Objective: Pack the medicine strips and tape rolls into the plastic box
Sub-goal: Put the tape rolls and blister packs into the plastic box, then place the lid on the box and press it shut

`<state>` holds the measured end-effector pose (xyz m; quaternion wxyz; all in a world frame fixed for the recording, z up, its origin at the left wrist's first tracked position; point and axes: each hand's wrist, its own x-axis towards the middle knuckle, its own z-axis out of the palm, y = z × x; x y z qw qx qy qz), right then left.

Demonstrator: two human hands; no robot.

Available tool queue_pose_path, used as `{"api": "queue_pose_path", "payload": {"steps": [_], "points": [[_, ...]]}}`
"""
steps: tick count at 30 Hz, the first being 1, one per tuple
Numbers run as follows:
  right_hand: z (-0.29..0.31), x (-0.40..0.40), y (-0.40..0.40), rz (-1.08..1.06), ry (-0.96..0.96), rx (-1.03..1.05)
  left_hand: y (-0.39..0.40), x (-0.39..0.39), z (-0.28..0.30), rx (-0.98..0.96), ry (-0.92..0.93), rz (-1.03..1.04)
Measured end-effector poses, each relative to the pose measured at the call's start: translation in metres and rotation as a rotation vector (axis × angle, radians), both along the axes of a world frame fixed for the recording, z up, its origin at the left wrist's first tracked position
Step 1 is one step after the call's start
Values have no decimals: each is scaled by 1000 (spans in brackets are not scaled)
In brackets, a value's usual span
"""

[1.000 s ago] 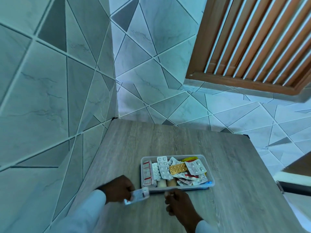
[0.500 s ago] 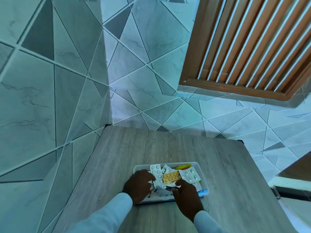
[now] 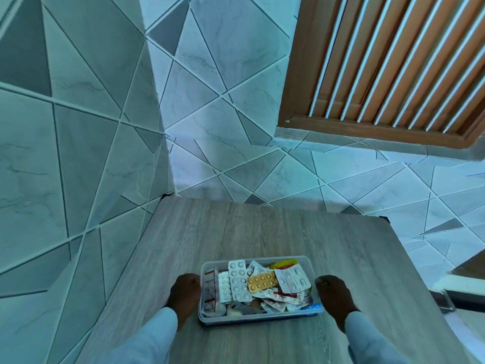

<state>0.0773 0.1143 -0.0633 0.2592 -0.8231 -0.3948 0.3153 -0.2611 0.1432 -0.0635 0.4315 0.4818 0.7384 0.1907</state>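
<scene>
Fingers of my left hand [image 3: 185,294] curl against the left end wall of the plastic box [image 3: 304,259]; I see only the back of the hand, so I cannot tell whether they actually grip the wall or just press on it. Fingers of my right hand [image 3: 334,295] are bent at the right end wall, tips at the rim; again I cannot tell if they clasp it. Both wrists end in pale sleeves.

Box sits on the wood-grain table [image 3: 262,232], near the near edge, roughly centred between my hands. Medicine strips [image 3: 238,281] fill it in a loose heap: a white blister strip upright along the box's length, an orange strip [image 3: 262,281] beside it to the right, a silver strip [image 3: 293,278] overlapping further right, a red-and-white strip [image 3: 210,291] against the left wall, a yellow packet [image 3: 284,264] at the far right corner. Something pale and rounded shows at the near wall under the strips; I cannot say it is a tape roll.

Room: bare table lies far of the box and to both sides. Table's left edge runs along a tiled wall [image 3: 78,153]; far edge meets tiled wall under a wooden louvred window [image 3: 393,61]. Right edge drops off to open space.

Writing: print on several strips, too small and blurred to read.
</scene>
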Motion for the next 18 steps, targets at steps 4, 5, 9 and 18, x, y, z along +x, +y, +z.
{"api": "queue_pose_path", "payload": {"steps": [4,5,9,18], "points": [[-21,11,9,31,29,-30,2,3,13,-26,-161,50],[-20,12,9,12,28,-17,3,5,12,-18,-199,76],[-13,27,9,-13,-31,35,13,9,5,-37,-302,144],[17,104,13,-109,-121,83,18,40,-35,-77,211,29]]}}
